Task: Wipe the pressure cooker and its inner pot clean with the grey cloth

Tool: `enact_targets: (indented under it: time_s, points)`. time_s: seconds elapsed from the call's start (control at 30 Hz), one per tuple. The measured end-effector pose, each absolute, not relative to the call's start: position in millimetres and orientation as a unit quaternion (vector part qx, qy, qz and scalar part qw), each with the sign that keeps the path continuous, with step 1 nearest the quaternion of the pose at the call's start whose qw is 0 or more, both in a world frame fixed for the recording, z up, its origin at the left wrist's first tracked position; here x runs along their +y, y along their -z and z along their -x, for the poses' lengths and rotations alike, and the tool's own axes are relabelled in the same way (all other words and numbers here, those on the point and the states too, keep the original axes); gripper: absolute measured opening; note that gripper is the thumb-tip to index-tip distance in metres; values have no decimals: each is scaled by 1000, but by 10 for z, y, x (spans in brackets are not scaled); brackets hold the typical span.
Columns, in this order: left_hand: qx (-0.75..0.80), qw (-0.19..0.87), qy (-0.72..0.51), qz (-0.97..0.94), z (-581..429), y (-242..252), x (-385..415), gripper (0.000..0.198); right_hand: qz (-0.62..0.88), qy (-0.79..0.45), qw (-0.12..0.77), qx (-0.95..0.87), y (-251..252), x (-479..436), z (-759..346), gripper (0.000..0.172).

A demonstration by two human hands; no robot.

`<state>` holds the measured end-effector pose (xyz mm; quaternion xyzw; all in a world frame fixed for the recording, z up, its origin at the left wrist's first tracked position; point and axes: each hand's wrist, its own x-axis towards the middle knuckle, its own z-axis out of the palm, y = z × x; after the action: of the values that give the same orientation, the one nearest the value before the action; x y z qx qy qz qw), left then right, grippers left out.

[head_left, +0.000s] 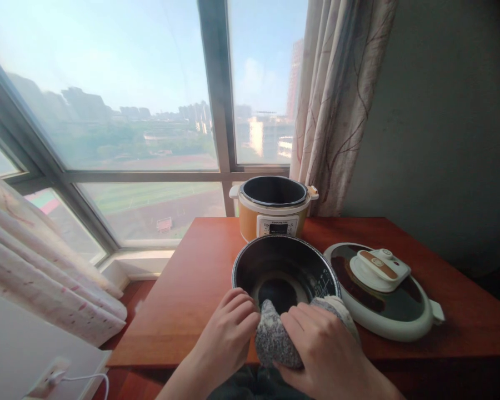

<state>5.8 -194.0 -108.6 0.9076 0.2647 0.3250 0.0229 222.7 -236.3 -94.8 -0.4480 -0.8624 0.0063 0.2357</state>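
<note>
A dark inner pot (244,272) is tilted toward me at the table's front, its hollow facing up. My left hand (233,328) has its fingers curled over the pot's near left rim. A grey fuzzy cloth (275,339) is bunched in my right hand (320,339), which presses at the near rim; part of the cloth spreads to the right of that hand. Behind the pot stands the orange and white cooker body (250,219), open at the top. The round cooker lid (383,316), with a white and brown handle, lies to the right.
The reddish wooden table (179,278) has its front edge just before me. Windows rise behind and to the left, with curtains (333,100) at both sides. At the lower left, a white cable (83,378) runs from a wall socket.
</note>
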Motion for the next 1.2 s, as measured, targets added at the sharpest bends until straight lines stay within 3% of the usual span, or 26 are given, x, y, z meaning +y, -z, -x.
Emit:
enact_targets:
  time_s: [0.37, 0.57, 0.87, 1.2]
  points:
    - [227, 37, -354, -906, 114, 1109, -1754, 27, 371, -102, 129, -914, 691, -2078, -2811, 29]
    - [217, 49, -359, -906, 124, 1133, -1728, 27, 375, -95, 107, -916, 475, -1892, -3186, 44]
    - [229, 45, -402, -885, 69, 1223, -1755, 30, 441, 35, 187, -877, 937, -1869, -3563, 77]
    - [235, 40, -416, -878, 55, 1220, -1775, 29, 383, 132, 255, -878, 1471, -1882, -3568, 90]
